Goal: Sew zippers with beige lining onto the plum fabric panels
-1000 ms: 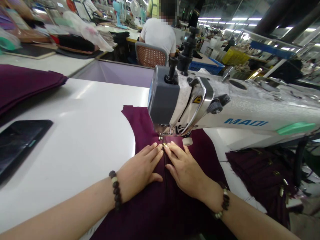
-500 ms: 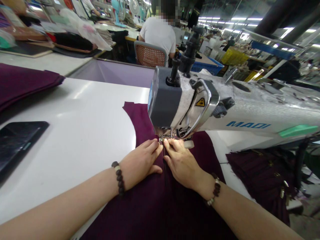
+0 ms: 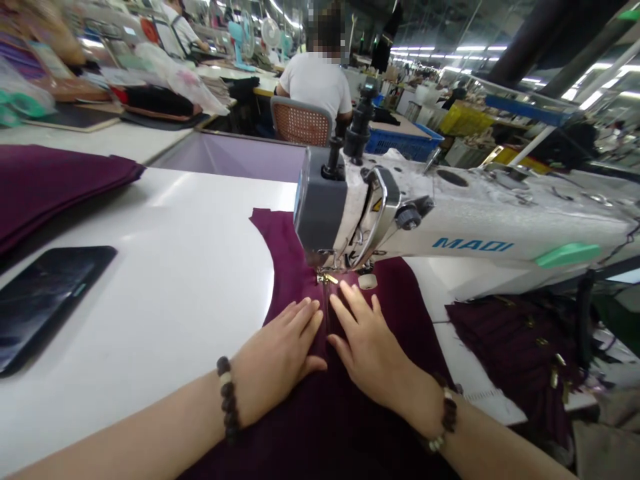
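A dark purple fabric piece (image 3: 290, 253) lies on the white table (image 3: 175, 267) and runs under the head of a white sewing machine (image 3: 450, 220). My left hand (image 3: 280, 357) rests flat on the fabric, fingers stretched toward the needle. My right hand (image 3: 367, 340) lies flat beside it on the right, fingers spread. A dark zipper line runs between the two hands, with a small gold zipper pull (image 3: 327, 278) at the presser foot. Both wrists wear bead bracelets.
A black tablet (image 3: 45, 300) lies at the left of the table. Folded purple fabric (image 3: 55, 180) sits at the far left. More purple pieces with gold zippers (image 3: 510, 333) are piled at the right. A person in a white shirt (image 3: 317, 83) sits ahead on a chair.
Both hands have drawn back from the presser foot toward me and flattened on the fabric. The gold zipper pull now shows clear of the fingertips.
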A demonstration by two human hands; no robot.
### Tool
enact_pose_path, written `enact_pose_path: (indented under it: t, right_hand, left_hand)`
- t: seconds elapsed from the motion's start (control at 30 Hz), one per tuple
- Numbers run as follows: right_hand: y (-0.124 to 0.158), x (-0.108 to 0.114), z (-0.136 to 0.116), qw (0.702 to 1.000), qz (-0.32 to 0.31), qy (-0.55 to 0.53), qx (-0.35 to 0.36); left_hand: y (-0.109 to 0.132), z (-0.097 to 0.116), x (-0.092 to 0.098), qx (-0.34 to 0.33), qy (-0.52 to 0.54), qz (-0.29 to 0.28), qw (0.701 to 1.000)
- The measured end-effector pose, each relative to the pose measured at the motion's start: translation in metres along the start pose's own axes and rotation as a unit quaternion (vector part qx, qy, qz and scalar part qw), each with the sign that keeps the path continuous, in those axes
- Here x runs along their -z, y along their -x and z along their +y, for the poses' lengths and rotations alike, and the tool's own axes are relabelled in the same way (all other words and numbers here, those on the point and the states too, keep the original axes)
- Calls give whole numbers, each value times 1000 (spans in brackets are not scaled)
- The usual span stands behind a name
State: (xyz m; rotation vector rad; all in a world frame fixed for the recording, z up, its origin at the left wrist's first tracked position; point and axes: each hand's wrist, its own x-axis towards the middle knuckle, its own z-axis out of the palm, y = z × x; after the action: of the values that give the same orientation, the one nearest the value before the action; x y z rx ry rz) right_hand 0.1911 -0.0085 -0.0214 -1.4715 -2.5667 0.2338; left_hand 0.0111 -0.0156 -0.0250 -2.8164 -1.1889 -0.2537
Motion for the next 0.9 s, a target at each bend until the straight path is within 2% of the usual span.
enact_pose_path:
  t: [0.13,0.23,0.6,0.9]
  right_hand:
    - [13,-2,1,999,-23,2,41]
    - [12,0,4,998,-26,-3,51]
    - [6,1,5,998,-30,19,60]
    - [-9,2,12,997,-29,20,63]
  left_hand:
    - [21,12,0,-36,15,20,999]
    - [26,13,-1,-37,28,20,999]
    - [14,12,4,-39,25,-10,999]
    - [7,2,0,-22,55,-17,998]
